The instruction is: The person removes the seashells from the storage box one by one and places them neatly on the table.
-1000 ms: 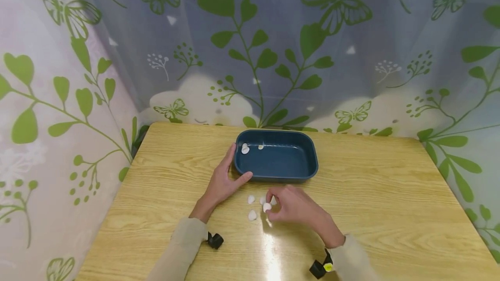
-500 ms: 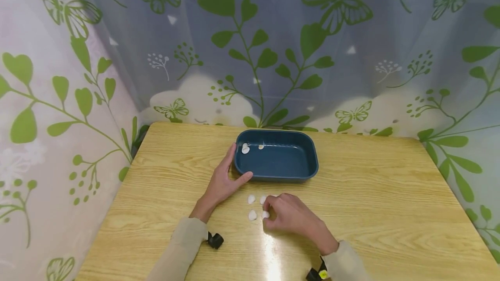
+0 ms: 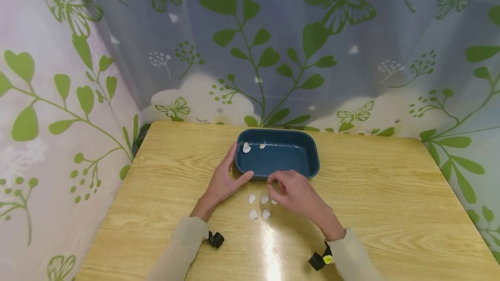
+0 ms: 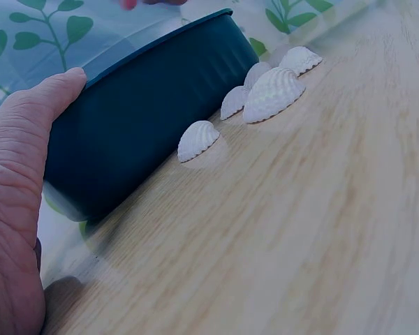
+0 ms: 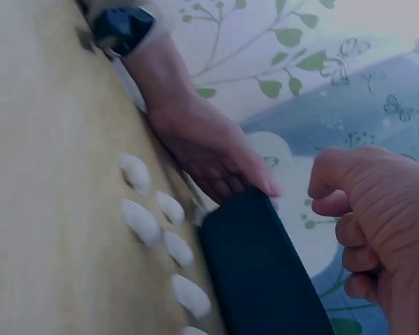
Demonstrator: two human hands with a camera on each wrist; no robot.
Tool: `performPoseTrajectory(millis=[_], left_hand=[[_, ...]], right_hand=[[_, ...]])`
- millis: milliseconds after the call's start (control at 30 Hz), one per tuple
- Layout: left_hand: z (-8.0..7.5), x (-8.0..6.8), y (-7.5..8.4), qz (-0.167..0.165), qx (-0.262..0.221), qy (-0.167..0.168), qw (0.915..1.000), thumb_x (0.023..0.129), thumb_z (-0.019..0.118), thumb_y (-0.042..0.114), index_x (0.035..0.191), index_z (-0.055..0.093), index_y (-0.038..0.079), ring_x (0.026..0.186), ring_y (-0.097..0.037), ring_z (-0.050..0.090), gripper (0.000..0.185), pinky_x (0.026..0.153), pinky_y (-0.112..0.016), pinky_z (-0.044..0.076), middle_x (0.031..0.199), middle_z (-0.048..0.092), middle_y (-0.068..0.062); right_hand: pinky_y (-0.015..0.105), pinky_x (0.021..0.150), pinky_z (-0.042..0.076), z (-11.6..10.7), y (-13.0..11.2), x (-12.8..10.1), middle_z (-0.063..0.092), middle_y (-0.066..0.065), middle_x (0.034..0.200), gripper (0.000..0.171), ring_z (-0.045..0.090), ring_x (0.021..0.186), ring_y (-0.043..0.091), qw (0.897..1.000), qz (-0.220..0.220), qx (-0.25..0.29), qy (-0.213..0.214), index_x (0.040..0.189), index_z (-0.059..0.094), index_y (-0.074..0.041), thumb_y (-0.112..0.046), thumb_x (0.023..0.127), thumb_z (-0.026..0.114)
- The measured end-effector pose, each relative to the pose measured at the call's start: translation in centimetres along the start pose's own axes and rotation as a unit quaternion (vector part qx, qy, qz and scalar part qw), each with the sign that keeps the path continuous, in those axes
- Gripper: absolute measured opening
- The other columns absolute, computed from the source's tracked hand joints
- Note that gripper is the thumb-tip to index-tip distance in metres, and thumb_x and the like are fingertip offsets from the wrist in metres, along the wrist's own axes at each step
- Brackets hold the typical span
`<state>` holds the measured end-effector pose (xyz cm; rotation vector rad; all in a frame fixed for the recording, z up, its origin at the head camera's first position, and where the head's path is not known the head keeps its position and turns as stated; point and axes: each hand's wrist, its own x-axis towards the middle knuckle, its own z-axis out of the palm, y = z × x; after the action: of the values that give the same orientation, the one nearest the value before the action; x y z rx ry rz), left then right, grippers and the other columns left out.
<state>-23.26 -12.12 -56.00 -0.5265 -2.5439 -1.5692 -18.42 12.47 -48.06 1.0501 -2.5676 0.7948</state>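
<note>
A: Status on the shells (image 3: pixel 258 206)?

B: Most are loose on the table (image 3: pixel 390 211), in a cluster just in front of the blue tray (image 3: pixel 308 151). I count 4-5 from the head view. Approx 2-3 shells already in tray (image 3: pixel 246 147), far-left corner. So you're roughly a third done, rest left to move, judging by the layout.

A: Hands?

B: Your left hand (image 3: pixel 222 183) has fingers straight, flat against the tray's left end, thumb on the near wall. It's bracing the tray, not holding a shell. Your right hand (image 3: pixel 291 190) is curled, above the cluster at the tray's near rim. Can't tell if its grip has a shell; fingertips are hidden in every view.
</note>
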Motion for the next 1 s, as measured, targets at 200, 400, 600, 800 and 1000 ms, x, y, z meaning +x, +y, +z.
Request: performPoseTrajectory(millis=[200, 400, 600, 800, 1000], left_hand=[[-0.1, 0.2, 0.0, -0.009, -0.003, -0.002, 1.0, 0.084, 0.07, 0.055, 0.156, 0.006, 0.036, 0.147, -0.007, 0.013, 0.099, 0.117, -0.039, 0.024, 0.163, 0.011, 0.01], [0.0, 0.2, -0.2, -0.012, 0.001, -0.003, 0.9999, 0.084, 0.069, 0.056, 0.158, 0.009, 0.028, 0.147, -0.007, 0.014, 0.1, 0.117, -0.039, 0.025, 0.162, 0.011, 0.015], [0.1, 0.3, -0.1, -0.011, 0.0, -0.009, 0.9999, 0.084, 0.069, 0.057, 0.158, 0.009, 0.029, 0.147, -0.007, 0.015, 0.099, 0.117, -0.04, 0.026, 0.161, 0.01, 0.017], [0.1, 0.2, 0.0, -0.009, -0.004, -0.009, 0.9999, 0.085, 0.068, 0.056, 0.158, 0.007, 0.032, 0.147, -0.008, 0.015, 0.098, 0.116, -0.039, 0.027, 0.162, 0.011, 0.013], [-0.1, 0.1, -0.1, -0.007, 0.002, -0.009, 0.9999, 0.086, 0.068, 0.055, 0.158, 0.007, 0.031, 0.147, -0.008, 0.014, 0.097, 0.117, -0.04, 0.027, 0.162, 0.01, 0.012]], right_hand=[[0.021, 0.043, 0.029, -0.1, 3.1, 2.7, 0.04, -0.013, 0.053, 0.015, 0.034, 0.044, 0.003, 0.997, 0.061, -0.015, -0.032, 0.104, 0.067, -0.009, -0.019, 0.094, 0.061], [0.025, 0.044, 0.033, 1.4, 5.3, 5.3, 0.047, -0.008, 0.054, 0.024, 0.04, 0.043, 0.009, 0.983, 0.119, 0.015, -0.136, 0.114, 0.066, -0.008, -0.023, 0.098, 0.055], [0.027, 0.051, 0.041, 2.9, 6.4, 7.6, 0.053, -0.006, 0.062, 0.021, 0.048, 0.052, 0.011, 0.982, 0.107, 0.014, -0.157, 0.111, 0.067, -0.007, -0.018, 0.096, 0.06], [0.024, 0.053, 0.042, 5.0, 6.9, 9.4, 0.055, -0.006, 0.068, 0.022, 0.049, 0.056, 0.009, 0.982, 0.086, -0.025, -0.164, 0.111, 0.066, -0.006, -0.018, 0.093, 0.063], [0.03, 0.06, 0.046, 5.5, 6.4, 10.2, 0.061, 0.001, 0.075, 0.042, 0.054, 0.063, 0.014, 0.982, 0.103, -0.023, -0.159, 0.134, 0.055, -0.004, -0.019, 0.095, 0.06]])
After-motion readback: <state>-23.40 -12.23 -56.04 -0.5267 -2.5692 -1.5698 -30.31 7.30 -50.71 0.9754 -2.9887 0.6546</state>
